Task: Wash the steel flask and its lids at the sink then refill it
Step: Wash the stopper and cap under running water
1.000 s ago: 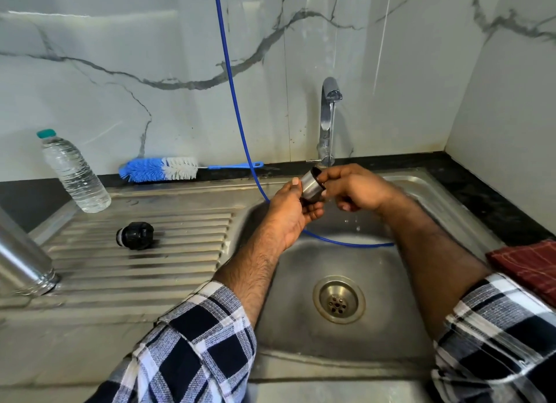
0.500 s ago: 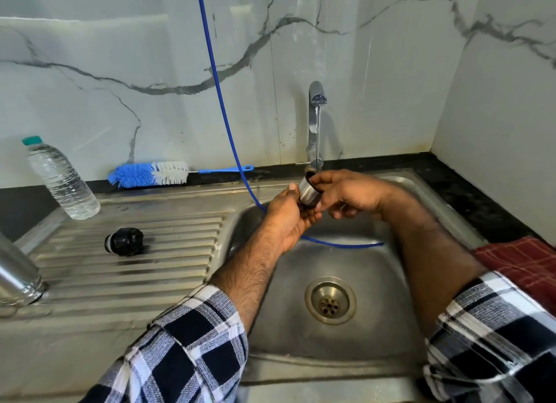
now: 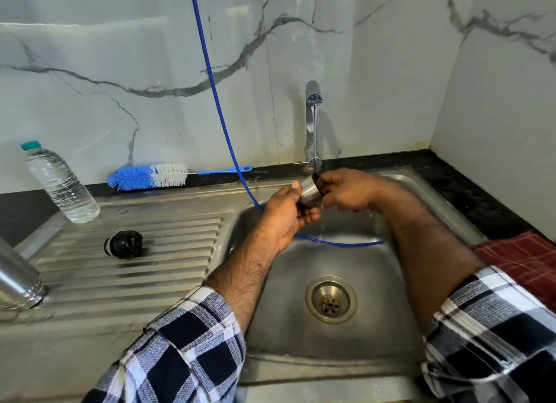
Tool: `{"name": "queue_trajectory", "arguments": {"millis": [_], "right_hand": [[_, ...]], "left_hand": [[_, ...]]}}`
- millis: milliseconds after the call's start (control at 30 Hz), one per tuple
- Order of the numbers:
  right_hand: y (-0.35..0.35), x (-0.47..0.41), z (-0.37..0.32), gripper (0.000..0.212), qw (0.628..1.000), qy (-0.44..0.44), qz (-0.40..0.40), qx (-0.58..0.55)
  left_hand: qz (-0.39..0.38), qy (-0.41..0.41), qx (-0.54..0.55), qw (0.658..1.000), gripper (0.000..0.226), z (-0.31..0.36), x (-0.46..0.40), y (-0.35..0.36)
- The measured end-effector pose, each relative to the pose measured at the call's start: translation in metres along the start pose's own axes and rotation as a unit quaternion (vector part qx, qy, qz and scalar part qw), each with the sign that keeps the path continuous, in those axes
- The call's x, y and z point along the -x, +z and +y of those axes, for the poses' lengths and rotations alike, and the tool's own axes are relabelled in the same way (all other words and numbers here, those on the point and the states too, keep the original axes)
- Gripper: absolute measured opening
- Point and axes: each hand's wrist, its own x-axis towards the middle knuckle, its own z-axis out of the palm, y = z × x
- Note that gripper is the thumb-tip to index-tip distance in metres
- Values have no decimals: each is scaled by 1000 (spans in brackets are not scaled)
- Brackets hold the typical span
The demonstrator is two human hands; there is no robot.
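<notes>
1. Left hand (image 3: 285,213) grips the steel cap lid (image 3: 310,192) from its left, thumb over the top edge, fingers curled beneath.
2. Right hand (image 3: 346,192) pinches the same lid from its right, fingertips at the dark open rim.
3. The lid sits above the sink basin (image 3: 376,282) near its back edge, directly under the tap (image 3: 313,113). Long axis tilted: open mouth up toward 1 o'clock, closed end down toward 7 o'clock.
4. A thin water stream falls from the spout into the mouth; drips fall below the hands.
5. Blue hose (image 3: 222,113) drops from 12 o'clock, passes behind the left hand and curves across the basin.
6. At 6 o'clock from the hands, the drain (image 3: 331,300).
7. On the ribbed drainboard (image 3: 150,267), at 8 o'clock from the hands, the black inner lid (image 3: 125,244) lies on its side.
8. Steel flask (image 3: 18,279) at the far left edge, only partly in view.
9. Plastic water bottle (image 3: 60,183) stands at 9 o'clock; blue-and-white bottle brush (image 3: 150,177) lies along the back ledge, to the bottle's right.
10. Red checked cloth (image 3: 520,261) at 4 o'clock on the counter.
11. Against a second ago: the lid then lay more level, short of the tap; now it is under the stream with its mouth raised. Both grips unchanged.
</notes>
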Motion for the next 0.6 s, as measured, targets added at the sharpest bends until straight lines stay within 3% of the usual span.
{"name": "queue_trajectory", "arguments": {"millis": [67, 167, 233, 333, 433, 500, 600], "right_hand": [[8, -1, -1, 40, 1000, -13, 2, 4], [12, 0, 10, 56, 966, -43, -66, -246], [9, 1, 22, 54, 935, -42, -104, -336], [3, 3, 23, 40, 975, 3, -88, -204], [12, 6, 9, 48, 996, -21, -51, -68], [21, 4, 9, 52, 979, -65, -67, -180], [20, -4, 24, 42, 933, -89, -78, -341]], "left_hand": [[-4, -2, -18, 1000, 32, -2, 0, 0], [9, 1, 8, 1000, 31, 0, 0, -3], [3, -4, 14, 1000, 33, 0, 0, -5], [-3, -14, 11, 1000, 29, 0, -1, -7], [11, -23, 11, 1000, 34, 0, 0, -7], [19, -20, 18, 999, 36, -1, -1, -7], [9, 8, 31, 999, 31, 2, -1, -7]]}}
